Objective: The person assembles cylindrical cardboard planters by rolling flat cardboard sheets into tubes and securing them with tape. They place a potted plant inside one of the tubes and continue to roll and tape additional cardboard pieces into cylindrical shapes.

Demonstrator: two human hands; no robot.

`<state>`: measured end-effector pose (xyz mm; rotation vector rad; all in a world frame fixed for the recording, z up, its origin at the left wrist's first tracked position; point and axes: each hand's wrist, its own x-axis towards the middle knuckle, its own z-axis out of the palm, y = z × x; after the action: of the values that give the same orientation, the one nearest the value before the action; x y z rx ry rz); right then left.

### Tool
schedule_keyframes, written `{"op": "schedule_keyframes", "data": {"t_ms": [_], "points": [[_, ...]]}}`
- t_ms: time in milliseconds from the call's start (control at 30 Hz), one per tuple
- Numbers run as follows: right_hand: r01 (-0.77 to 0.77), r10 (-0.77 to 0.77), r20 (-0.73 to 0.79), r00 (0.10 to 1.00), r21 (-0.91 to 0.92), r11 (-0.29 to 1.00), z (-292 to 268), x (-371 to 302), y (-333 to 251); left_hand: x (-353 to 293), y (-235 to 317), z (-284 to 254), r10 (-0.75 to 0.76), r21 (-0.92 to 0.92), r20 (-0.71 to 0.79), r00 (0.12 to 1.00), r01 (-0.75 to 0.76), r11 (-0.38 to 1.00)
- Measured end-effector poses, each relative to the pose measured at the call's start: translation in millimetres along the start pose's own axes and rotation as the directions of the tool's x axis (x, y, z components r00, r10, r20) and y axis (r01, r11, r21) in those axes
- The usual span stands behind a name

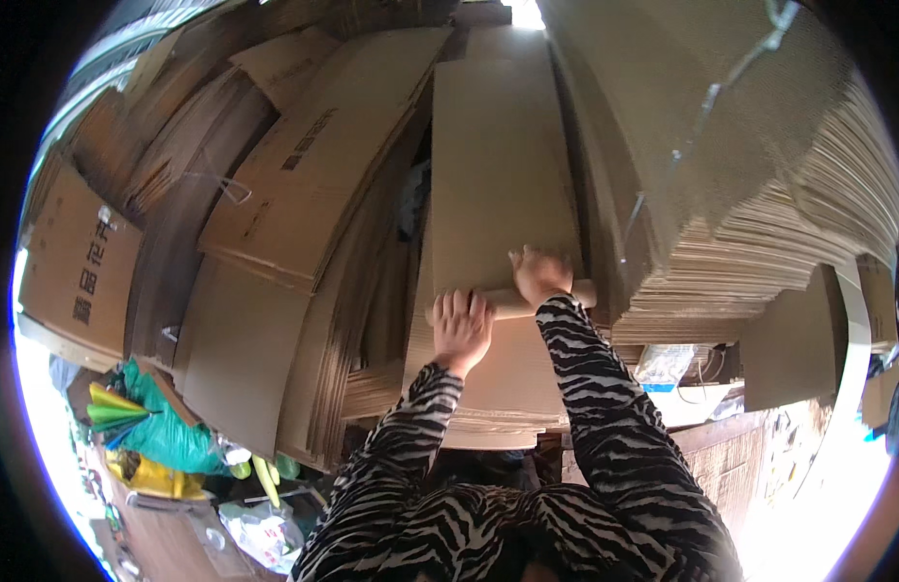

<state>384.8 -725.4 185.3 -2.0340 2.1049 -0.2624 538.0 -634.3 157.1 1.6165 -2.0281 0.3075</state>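
Observation:
A pale brown tube (512, 304) lies crosswise on a stack of long cardboard sheets (501, 184) in front of me. My left hand (462, 330) is bent over the tube's left part, fingers curved on top of it. Over its right part sits my right hand (541, 276), a little farther forward, with its fingers curled round it. The tube's right end sticks out beyond that hand. Below the tube, the near part of the top sheet (507, 354) shows between my forearms.
Tall bundles of flattened cartons (284, 175) lean at the left. A thick cardboard stack (721, 126) rises at the right, with white string across it. At the lower left are a green bag (163, 417), a yellow bag (158, 475) and a white plastic bag (260, 533).

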Motion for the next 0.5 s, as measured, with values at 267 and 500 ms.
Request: {"op": "schedule_keyframes", "data": {"t_ms": [267, 500], "points": [[-0.002, 0.009, 0.055, 0.998, -0.115, 0.993, 13.5, -13.3, -17.5, 72.8, -35.0, 12.2, -0.042, -0.069, 0.421, 0.906, 0.078, 0.995], [0.001, -0.001, 0.005, 1.0, -0.033, 0.999, -2.6, 41.5, -9.0, 62.7, -27.1, 26.8, 0.195, -0.164, 0.249, 0.949, -0.157, 0.974]]}}
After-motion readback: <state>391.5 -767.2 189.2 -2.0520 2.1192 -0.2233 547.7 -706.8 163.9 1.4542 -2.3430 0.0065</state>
